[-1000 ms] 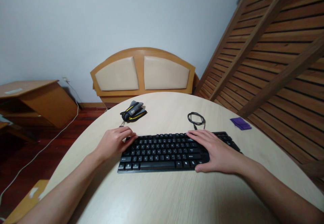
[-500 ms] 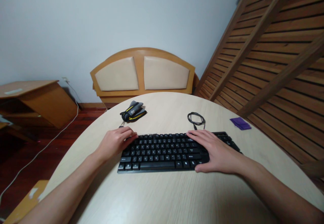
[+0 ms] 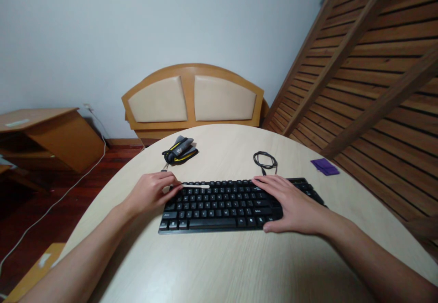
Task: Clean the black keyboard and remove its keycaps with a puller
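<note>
A black keyboard (image 3: 219, 205) lies flat on the light wooden table (image 3: 219, 266). My left hand (image 3: 157, 191) is closed in a pinch at its upper left corner. Between the fingers is a thin white cotton swab (image 3: 195, 186), lying level along the top rows of keys with its tip to the right; its other end is hidden by the hand. Over the right part of the keyboard spreads my right hand (image 3: 290, 205), gripping it from back to front: fingertips at the back edge, thumb at the front edge. The keys under the palm are hidden.
Behind my left hand lies a folded grey, black and yellow umbrella (image 3: 180, 150). A coiled black cable (image 3: 265, 159) rests behind the keyboard, and a folded purple cloth or pouch (image 3: 325, 166) at the right. A wooden headboard (image 3: 191, 97) stands beyond the table.
The white cotton swab now shows beyond my left fingertips, along the top keys. My left hand has shifted and turned slightly to the left. My right hand has stayed in place.
</note>
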`<state>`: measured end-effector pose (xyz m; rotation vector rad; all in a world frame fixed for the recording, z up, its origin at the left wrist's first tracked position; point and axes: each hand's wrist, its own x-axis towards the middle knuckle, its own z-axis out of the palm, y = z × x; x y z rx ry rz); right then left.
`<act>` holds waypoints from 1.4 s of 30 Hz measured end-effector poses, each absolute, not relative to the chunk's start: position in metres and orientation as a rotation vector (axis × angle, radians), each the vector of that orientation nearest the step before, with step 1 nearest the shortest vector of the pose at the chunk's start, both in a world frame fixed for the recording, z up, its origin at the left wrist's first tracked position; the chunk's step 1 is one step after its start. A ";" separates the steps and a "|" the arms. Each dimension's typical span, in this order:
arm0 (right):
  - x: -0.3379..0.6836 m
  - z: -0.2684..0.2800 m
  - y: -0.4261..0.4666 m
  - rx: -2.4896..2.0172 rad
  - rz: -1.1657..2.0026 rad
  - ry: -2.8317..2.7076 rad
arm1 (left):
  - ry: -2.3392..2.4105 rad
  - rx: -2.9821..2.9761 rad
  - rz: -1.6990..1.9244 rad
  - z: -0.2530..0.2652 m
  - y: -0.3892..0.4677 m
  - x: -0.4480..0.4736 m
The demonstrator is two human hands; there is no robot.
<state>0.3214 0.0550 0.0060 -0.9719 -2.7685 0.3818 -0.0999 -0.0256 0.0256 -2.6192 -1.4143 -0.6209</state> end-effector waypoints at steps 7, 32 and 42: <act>0.320 0.007 0.055 -0.960 0.389 -2.763 | -1.409 -2.616 -0.641 0.024 -0.025 -0.086; 0.309 0.005 0.043 -0.966 0.365 -2.746 | -1.361 -2.758 -0.435 0.024 -0.034 -0.050; 0.306 0.007 0.041 -0.962 0.394 -2.729 | -1.352 -2.624 -0.453 0.023 -0.036 -0.040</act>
